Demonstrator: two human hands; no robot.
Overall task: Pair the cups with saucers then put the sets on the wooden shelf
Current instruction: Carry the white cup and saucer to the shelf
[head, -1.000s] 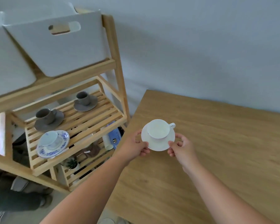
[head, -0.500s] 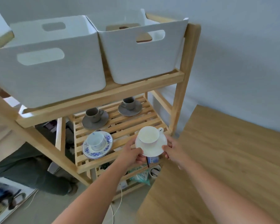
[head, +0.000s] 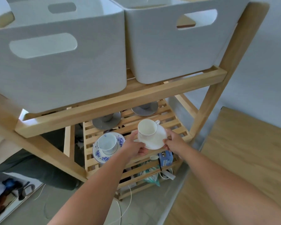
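Observation:
A white cup [head: 147, 129] stands on a white saucer [head: 157, 140]. My left hand [head: 134, 146] grips the saucer's left rim and my right hand [head: 173, 141] grips its right rim. The set hangs just over the front right of the slatted middle level of the wooden shelf [head: 177, 120]. On the same level, to the left, a blue-flowered saucer [head: 97, 153] carries its matching cup [head: 107, 142]. Behind them stand two grey saucers [head: 101, 123] [head: 146, 109]; the upper rail hides most of their grey cups.
Two large white bins [head: 55, 62] [head: 172, 46] fill the shelf's upper level, overhanging the middle one. The lowest level holds a blue box [head: 165, 159] and clutter. A wooden table [head: 242, 159] stands at the right. Cables lie on the grey floor [head: 81, 207].
The view swung from the table to the shelf. Both hands carried the white cup and saucer off the table, leftward, to above the shelf's middle level.

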